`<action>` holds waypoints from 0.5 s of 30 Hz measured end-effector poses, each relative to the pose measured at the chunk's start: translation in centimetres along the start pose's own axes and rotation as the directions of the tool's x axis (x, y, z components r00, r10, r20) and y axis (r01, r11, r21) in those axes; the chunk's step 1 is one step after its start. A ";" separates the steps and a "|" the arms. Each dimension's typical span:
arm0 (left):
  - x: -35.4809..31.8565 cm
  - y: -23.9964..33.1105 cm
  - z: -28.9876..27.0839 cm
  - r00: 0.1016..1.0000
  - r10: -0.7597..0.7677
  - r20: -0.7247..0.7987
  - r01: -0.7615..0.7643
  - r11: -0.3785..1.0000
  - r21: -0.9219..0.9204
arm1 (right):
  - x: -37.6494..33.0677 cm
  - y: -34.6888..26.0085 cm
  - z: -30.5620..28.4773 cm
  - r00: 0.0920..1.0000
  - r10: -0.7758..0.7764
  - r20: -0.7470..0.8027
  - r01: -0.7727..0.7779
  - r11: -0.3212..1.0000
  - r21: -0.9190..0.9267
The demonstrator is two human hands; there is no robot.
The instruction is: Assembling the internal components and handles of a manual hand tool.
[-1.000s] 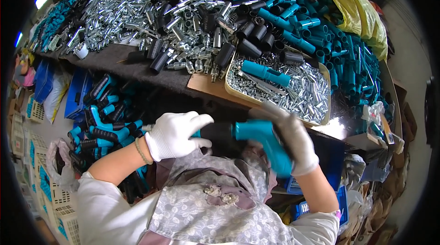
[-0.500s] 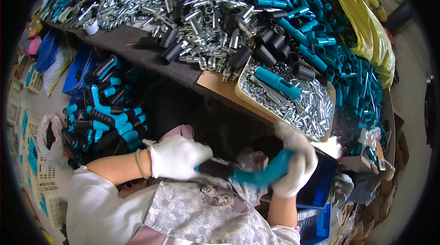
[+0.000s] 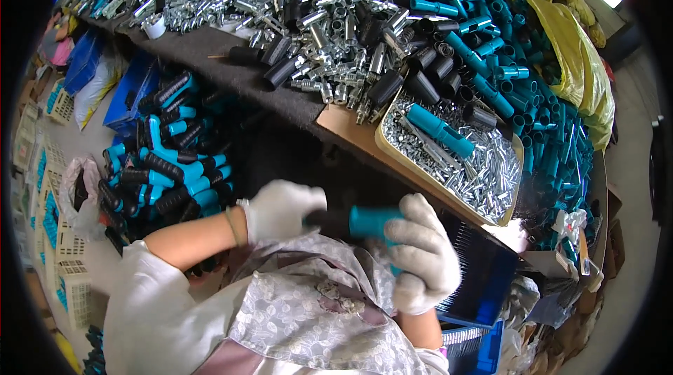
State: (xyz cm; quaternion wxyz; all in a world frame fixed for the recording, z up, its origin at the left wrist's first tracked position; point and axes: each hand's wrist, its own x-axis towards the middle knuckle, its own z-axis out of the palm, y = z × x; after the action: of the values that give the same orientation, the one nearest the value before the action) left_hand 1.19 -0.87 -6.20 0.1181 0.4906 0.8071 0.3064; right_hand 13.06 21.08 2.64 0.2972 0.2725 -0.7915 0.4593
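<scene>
Left hand: white-gloved left hand (image 3: 282, 210) closed on the black grip end (image 3: 328, 221).
Right hand: gloved right hand (image 3: 420, 257) wrapped around the teal plastic handle (image 3: 371, 221).
Change: handle now lowered from chest height to lap, below the table's near edge (image 3: 294, 112); the two parts appear joined.

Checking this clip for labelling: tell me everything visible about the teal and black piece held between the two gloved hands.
The teal and black piece is a short tube-like handle, plastic by its look: a teal section toward the right and a black section toward the left. It lies roughly level over the person's lap, below the table edge. The left hand, in a white glove, closes over the black end; the right hand, also gloved, wraps the teal end, hiding that tip. Only its middle shows.
</scene>
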 end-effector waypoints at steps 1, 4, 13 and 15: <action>-0.6 0.9 0.4 0.988 0.134 0.077 -0.146 0.973 0.181 | -0.4 0.3 -0.4 0.983 0.129 -0.127 -0.128 0.992 0.017; -0.1 2.1 -0.9 0.941 0.281 -0.187 -0.294 0.955 -0.046 | -2.0 1.9 -2.8 0.822 0.444 -0.356 -0.461 0.886 0.042; 0.6 1.8 -0.7 0.948 0.231 -0.220 -0.262 0.957 -0.123 | -1.7 1.2 -1.9 0.842 0.385 -0.377 -0.390 0.918 0.067; 1.7 1.7 -0.5 0.961 -0.274 -0.045 0.231 0.879 -0.417 | -1.6 0.7 0.0 0.966 0.010 -0.257 -0.009 1.000 0.006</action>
State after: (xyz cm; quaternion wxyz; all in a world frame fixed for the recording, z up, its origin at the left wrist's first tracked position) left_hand 1.29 0.93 -4.57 0.2151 0.3290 0.7875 0.4747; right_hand 13.66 21.68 1.05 0.3944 0.2078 -0.7464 0.4941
